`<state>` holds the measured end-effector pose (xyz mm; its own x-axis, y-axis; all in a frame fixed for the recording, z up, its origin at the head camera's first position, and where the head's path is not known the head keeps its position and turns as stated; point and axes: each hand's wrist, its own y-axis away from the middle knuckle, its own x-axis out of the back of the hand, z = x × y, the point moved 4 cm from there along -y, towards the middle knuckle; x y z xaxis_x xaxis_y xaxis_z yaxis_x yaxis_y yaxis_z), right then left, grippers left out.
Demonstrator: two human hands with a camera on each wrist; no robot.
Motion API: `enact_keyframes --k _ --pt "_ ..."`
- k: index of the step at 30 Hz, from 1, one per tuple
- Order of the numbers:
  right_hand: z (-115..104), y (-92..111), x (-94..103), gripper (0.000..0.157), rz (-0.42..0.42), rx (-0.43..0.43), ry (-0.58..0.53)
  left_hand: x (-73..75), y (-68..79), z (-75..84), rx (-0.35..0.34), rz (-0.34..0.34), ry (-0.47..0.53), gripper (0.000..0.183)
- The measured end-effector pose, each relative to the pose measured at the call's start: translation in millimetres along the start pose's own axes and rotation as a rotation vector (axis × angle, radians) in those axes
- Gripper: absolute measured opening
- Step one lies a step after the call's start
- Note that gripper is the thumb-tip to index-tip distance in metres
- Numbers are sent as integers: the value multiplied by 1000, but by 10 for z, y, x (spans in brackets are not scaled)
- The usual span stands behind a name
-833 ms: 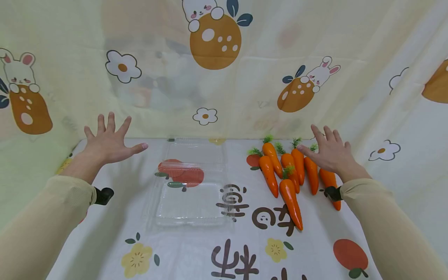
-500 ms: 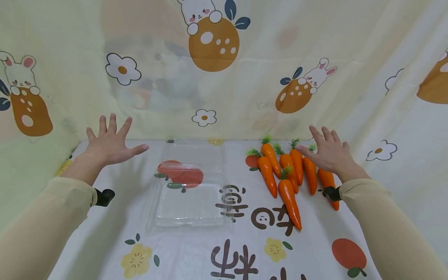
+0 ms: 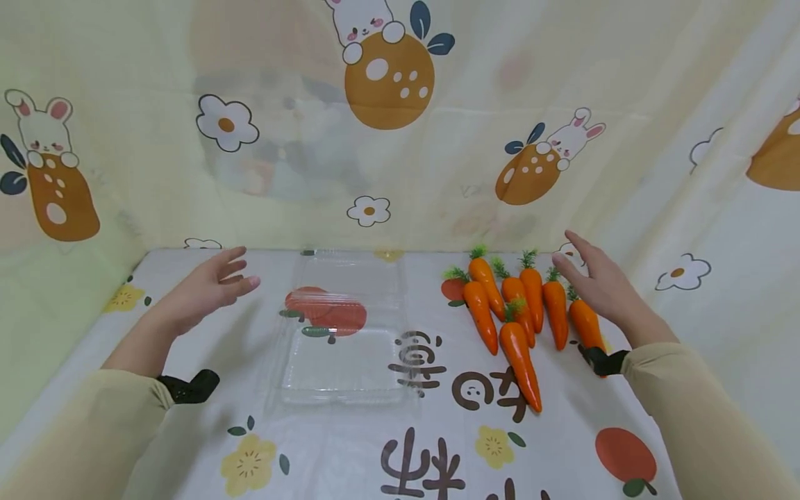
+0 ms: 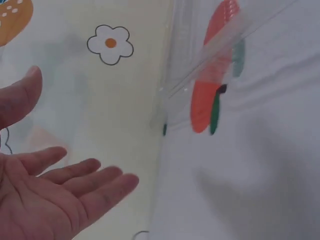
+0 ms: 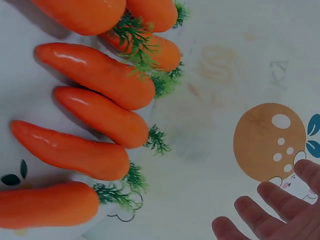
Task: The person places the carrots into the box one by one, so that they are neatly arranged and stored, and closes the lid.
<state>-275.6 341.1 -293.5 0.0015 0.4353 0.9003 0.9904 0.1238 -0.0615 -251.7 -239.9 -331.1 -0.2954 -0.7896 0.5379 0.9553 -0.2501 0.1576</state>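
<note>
My left hand point(image 3: 209, 288) hovers left of a clear plastic clamshell box point(image 3: 344, 368), its fingers loosely extended and holding nothing. The box lies on the table with its lid folded back toward the wall. In the left wrist view, the fingers point(image 4: 107, 192) point toward the box, palm turned inward. Several orange toy carrots point(image 3: 520, 364) with green leafy tops lie in a cluster to the right of the box. Above and right of the carrots is my right hand point(image 3: 596, 281), empty, with straight fingers. The right wrist view shows the carrots point(image 5: 100, 117) side by side, apart from the hand.
A white cloth with printed fruit, flowers and brown characters covers the table point(image 3: 325, 451). Behind it hangs a cream curtain point(image 3: 281, 173) with rabbit prints, also enclosing the sides. A black strap point(image 3: 190, 387) circles the left wrist, and another black strap point(image 3: 605, 361) the right.
My left hand has turned from palm-down with spread fingers to palm-inward and dropped a little. The right hand has also rotated inward and shifted slightly right. The box and carrots have stayed put.
</note>
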Motion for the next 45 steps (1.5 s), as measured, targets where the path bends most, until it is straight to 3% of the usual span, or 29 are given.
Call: enact_keyframes --k 5,10,17,20,25,35,45 --pt "173 140 -79 78 11 -11 -48 -240 49 -232 -34 -36 153 88" --pt "392 270 -123 77 -2 -80 -93 -452 74 -428 -23 -101 267 85" --pt "629 427 -161 79 -26 -182 -116 -643 90 -615 -38 -168 280 79" --pt "728 486 -189 80 -32 -218 -124 -706 94 -656 -74 -192 294 76" --pt "863 561 -233 82 -40 -262 -142 -762 101 -711 -135 -202 352 72" --pt "978 603 -305 81 -46 -308 -135 -775 115 -710 -152 -171 334 63" --pt "1275 592 -555 81 -79 -411 -183 -797 122 -721 -160 -183 375 62"
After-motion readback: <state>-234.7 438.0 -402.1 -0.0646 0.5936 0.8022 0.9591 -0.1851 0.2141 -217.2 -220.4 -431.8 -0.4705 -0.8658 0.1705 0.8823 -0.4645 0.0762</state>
